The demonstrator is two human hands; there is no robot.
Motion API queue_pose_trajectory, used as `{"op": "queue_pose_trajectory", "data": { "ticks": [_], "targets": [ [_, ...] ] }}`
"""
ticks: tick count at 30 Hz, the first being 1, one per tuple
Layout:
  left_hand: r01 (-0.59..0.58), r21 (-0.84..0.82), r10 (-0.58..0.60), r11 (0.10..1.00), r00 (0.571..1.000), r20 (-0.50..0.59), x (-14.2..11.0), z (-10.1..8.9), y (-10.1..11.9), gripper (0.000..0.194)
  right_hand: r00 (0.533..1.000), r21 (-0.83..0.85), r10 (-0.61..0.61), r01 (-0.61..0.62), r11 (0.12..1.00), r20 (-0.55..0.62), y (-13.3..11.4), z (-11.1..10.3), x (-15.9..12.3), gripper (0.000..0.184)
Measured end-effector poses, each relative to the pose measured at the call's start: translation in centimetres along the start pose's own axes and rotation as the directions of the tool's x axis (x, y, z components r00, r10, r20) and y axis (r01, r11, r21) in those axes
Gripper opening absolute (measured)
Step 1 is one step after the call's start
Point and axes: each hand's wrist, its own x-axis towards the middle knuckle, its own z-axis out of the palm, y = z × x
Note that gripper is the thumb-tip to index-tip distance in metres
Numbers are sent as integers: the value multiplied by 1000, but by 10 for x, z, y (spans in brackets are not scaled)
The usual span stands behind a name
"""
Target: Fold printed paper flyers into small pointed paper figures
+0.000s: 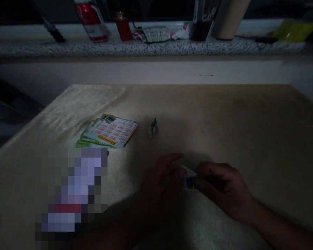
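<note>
Both hands rest low on a pale table (224, 114) in dim light. A small folded piece of printed paper (189, 177) sits between them. My right hand (224, 189) pinches its right side with closed fingers. My left hand (160, 180) touches its left side, the forefinger stretched forward and the other fingers curled. Further up the table lies another small folded paper piece (153, 128). A fanned stack of colourful printed leaflets (108, 132) lies to the left of it.
A blurred-out flat object (73, 194) lies at the table's lower left. Behind the table runs a speckled stone ledge (146, 48) holding a red can (91, 21), a red lighter (123, 27), more leaflets (156, 34), a dark cup (203, 21) and a pale cylinder (231, 19).
</note>
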Motion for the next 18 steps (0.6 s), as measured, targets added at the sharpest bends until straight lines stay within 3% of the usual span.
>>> {"op": "queue_pose_trajectory", "data": {
  "ticks": [4, 7, 10, 12, 15, 18],
  "targets": [
    [-1, 77, -5, 997, 997, 77, 2, -3, -4, 31, 997, 79, 47, -42, 996, -54, 2, 1, 1, 19],
    [-56, 118, 47, 991, 996, 74, 5, -5, -4, 27, 995, 133, 64, -53, 990, -78, 4, 0, 1, 19],
    [-101, 87, 95, 991, 993, 63, 7, -4, -3, 20, 996, 127, 75, -67, 990, -53, 5, -2, 0, 21],
    [-67, 34, 64, 997, 995, 79, 8, -3, -3, 19, 998, 110, 60, -57, 992, -25, 6, -3, -1, 23],
    [19, -52, -9, 998, 983, 181, 10, -3, -4, 17, 999, 82, 6, -3, 997, -39, 7, -3, -2, 24],
    [16, -53, -1, 998, 958, 286, 13, -5, -4, 20, 999, 59, -9, 11, 998, -36, 7, -3, -2, 22]
  ]
}}
